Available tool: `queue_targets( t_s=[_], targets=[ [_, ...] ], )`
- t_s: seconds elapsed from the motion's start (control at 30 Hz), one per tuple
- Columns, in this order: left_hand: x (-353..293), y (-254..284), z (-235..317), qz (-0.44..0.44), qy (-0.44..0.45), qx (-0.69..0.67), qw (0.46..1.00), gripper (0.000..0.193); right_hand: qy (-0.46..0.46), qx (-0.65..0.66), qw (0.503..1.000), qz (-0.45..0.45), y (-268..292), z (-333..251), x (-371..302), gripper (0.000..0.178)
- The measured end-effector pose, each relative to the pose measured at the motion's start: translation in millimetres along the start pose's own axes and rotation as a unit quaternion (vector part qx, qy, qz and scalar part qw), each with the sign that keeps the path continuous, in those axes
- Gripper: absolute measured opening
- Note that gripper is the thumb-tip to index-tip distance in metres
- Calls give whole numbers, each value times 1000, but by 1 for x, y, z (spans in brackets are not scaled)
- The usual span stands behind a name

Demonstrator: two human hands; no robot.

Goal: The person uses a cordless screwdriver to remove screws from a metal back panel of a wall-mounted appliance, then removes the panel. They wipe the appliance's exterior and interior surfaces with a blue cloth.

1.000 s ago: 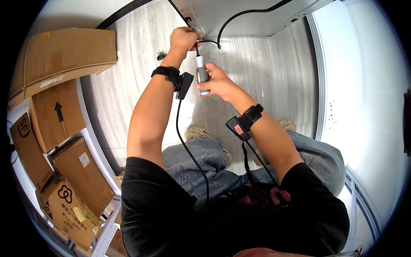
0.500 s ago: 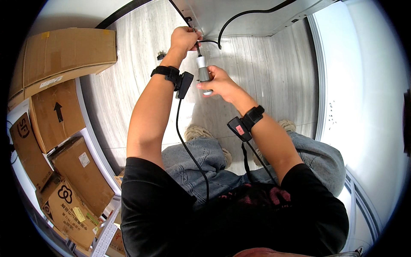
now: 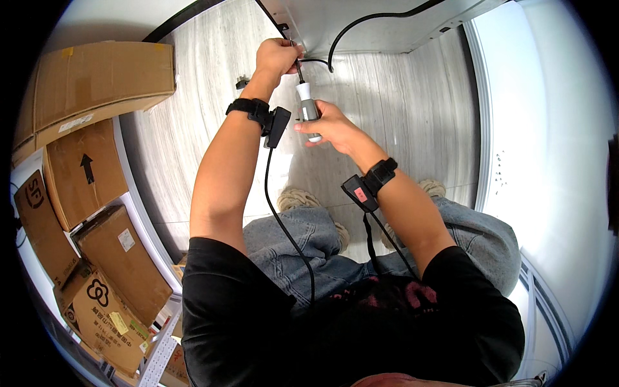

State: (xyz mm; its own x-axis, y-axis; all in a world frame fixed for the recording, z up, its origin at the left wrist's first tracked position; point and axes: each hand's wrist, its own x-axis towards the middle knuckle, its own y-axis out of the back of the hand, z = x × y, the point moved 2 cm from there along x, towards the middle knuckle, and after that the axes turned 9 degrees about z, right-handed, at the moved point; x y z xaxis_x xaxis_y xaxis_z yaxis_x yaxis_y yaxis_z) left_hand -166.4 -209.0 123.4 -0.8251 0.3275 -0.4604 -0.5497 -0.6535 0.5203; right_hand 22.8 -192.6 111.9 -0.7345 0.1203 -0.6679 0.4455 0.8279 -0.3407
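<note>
Far left: cardboard boxes (image 3: 106,80) of several sizes, stacked and leaning, the biggest at the top. A pale perforated rail (image 3: 155,348) runs beside the lower ones. Right of the boxes, a small dark plug (image 3: 242,83) lies on the light wood-look floor (image 3: 206,71), just beside the left wrist.

Left hand (image 3: 276,58): at the lower corner of the pale panel (image 3: 380,39), fingers bent and drawn together around the end of the screwdriver shaft; cannot tell whether they pinch the shaft or some small part. Black strap with small black box (image 3: 277,128) on this wrist, a cord running down to the shirt (image 3: 251,309).

Screwdriver (image 3: 310,113): between the two hands, above the floor, grey handle, white collar, dark shaft pointing up toward the left fingertips and the panel corner; tip hidden.

Right hand (image 3: 332,121): fingers and thumb clamped on the grey handle. Its wrist carries a similar black box with a pink label (image 3: 361,195).

Black cable (image 3: 387,15): curves down the panel, bends near the floor, runs left to the left hand.

Far right: white wall (image 3: 554,129), brightly lit
</note>
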Motion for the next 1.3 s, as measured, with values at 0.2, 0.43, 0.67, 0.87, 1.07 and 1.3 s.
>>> queue_targets(
  t_s=[0.2,0.43,0.67,0.87,1.07,1.3],
  targets=[
    [-3,1,1,4,-10,5,1000,20,-47,185,977,-98,11,10,8,43],
    [-3,0,-3,-4,-11,-26,1000,19,-13,41,999,-13,4,6,3,44],
    [-2,0,-4,8,-13,-33,999,21,-70,272,945,-171,18,15,13,43],
    [-4,-1,-3,0,-20,-19,1000,24,-11,125,991,-38,4,9,4,40],
    [-2,-1,-9,3,-21,-27,999,25,-42,211,970,-116,10,16,13,41],
    [-9,-3,-5,-3,0,-59,998,20,-7,120,993,-22,10,15,12,50]
  ],
)
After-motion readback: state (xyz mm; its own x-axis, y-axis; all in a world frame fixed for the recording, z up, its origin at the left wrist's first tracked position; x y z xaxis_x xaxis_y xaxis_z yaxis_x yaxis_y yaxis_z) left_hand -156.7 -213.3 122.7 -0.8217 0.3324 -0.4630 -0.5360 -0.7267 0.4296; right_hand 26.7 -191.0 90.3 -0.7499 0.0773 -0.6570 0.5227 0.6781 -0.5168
